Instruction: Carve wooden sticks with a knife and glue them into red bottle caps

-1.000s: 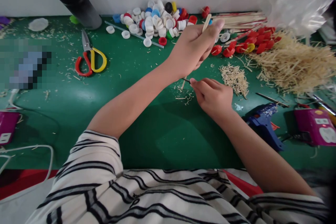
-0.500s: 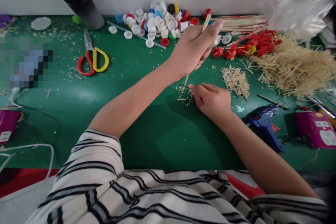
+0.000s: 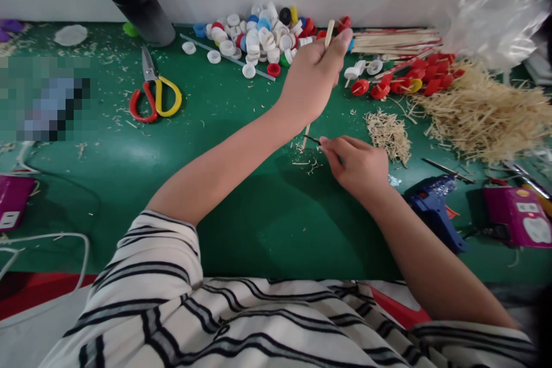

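Note:
My left hand (image 3: 313, 72) is closed around a thin wooden stick (image 3: 329, 33), held tilted so that one end rises above my thumb and the other shows below the hand near the table. In my right hand (image 3: 360, 167) is a thin dark blade (image 3: 312, 140), pinched between thumb and fingers. Its tip points left and lies against or very close to the stick's lower end; contact is hard to make out. Small wood shavings (image 3: 311, 167) lie just under the blade. Most of the blade's handle is hidden in my right hand.
Bottle caps (image 3: 252, 40) pile up along the wall. Scissors (image 3: 156, 92) and a black bottle (image 3: 138, 6) are at the left. To the right are red caps (image 3: 431, 75), wooden sticks (image 3: 397, 40), a heap of shavings (image 3: 483, 109), a blue glue gun (image 3: 437, 207) and a purple box (image 3: 517, 215).
My right hand has shifted slightly right with the blade. My left hand and the stick's upper end have moved a little left, and the view has shifted slightly.

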Demonstrator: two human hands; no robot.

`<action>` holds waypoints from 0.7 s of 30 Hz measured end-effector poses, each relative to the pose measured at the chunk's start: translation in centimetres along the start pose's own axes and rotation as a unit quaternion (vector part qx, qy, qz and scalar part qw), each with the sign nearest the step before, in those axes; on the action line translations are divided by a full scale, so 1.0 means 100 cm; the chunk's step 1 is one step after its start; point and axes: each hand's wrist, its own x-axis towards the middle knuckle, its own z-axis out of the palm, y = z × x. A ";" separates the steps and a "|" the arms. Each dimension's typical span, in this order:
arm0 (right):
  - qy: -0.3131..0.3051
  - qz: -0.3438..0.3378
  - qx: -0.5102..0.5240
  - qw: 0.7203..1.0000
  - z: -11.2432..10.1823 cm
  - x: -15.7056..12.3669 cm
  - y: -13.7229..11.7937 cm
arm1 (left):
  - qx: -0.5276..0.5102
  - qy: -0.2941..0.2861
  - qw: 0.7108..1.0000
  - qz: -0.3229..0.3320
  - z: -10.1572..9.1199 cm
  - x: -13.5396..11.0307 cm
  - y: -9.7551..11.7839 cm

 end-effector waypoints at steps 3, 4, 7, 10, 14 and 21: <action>0.001 0.003 0.004 1.000 -0.001 0.005 -0.003 | 0.108 -0.029 0.982 0.151 -0.001 0.000 -0.008; 0.001 0.004 0.003 1.000 -0.001 0.006 -0.005 | 0.137 -0.033 0.973 0.181 -0.002 0.000 -0.011; 0.006 0.007 -0.007 1.000 -0.002 0.008 -0.006 | 0.178 -0.036 0.964 0.194 -0.002 -0.001 -0.018; 0.009 0.006 -0.004 1.000 0.000 0.007 -0.005 | 0.165 -0.034 0.967 0.188 -0.004 0.000 -0.018; 0.018 -0.002 0.019 1.000 0.006 0.005 0.000 | 0.149 -0.065 0.974 0.158 -0.006 0.002 -0.012; 0.046 -0.005 0.037 0.998 0.012 0.003 0.001 | 0.130 -0.084 0.980 0.121 -0.007 0.005 -0.007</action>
